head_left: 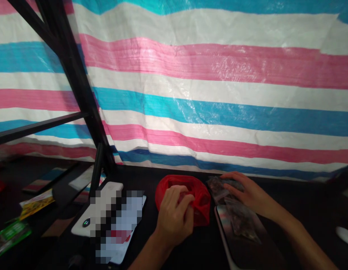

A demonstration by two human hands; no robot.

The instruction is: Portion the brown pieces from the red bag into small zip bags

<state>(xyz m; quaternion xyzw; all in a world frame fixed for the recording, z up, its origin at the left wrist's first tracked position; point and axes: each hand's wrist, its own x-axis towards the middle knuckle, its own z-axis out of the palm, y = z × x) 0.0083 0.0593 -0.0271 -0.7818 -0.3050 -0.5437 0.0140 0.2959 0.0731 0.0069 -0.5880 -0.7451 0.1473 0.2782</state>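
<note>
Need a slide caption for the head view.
Left hand at a red bag, right hand on small packets, striped sheet behind.

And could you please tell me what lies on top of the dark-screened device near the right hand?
A clear packet with dark contents lies on the device, hiding part of the screen. I cannot identify those contents. The right hand partly covers another packet.

Striped sheeting — pink, blue, white — hangs behind a black frame.
</note>
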